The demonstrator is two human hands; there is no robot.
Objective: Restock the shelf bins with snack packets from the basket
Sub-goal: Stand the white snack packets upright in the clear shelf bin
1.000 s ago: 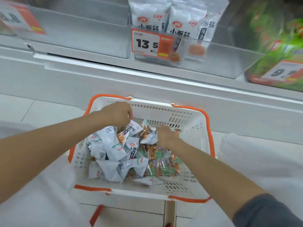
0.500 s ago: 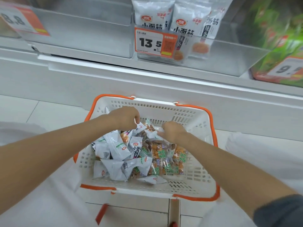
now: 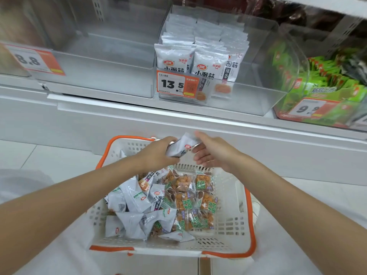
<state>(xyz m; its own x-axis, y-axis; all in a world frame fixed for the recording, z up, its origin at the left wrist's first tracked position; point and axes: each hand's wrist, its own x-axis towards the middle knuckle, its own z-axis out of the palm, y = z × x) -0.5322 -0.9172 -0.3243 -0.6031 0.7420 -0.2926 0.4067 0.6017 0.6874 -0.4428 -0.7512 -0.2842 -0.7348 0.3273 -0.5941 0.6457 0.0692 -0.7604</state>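
A white basket (image 3: 231, 221) with orange rim sits below me, holding several grey-white snack packets (image 3: 131, 205) on its left and clear orange-and-green packets (image 3: 190, 199) on its right. My left hand (image 3: 156, 153) grips a few grey-white packets (image 3: 181, 145) above the basket's far edge. My right hand (image 3: 210, 153) is beside them with fingers spread, its fingertips touching the packets' right end. Straight ahead, a clear shelf bin (image 3: 248, 100) tagged 13.5 holds rows of matching grey-white packets (image 3: 200, 56).
Left of it stands a clear bin (image 3: 111, 76) with nothing seen inside, and a price tag reading 8.8 (image 3: 33, 60). A bin of green packets (image 3: 321, 84) tagged 9.9 is at the right. The white shelf front (image 3: 178, 120) runs between bins and basket.
Both hands rose out of the basket. My left hand lifted a few grey-white packets up to the far rim, and my right hand opened beside them. The view tilted up toward the shelf.
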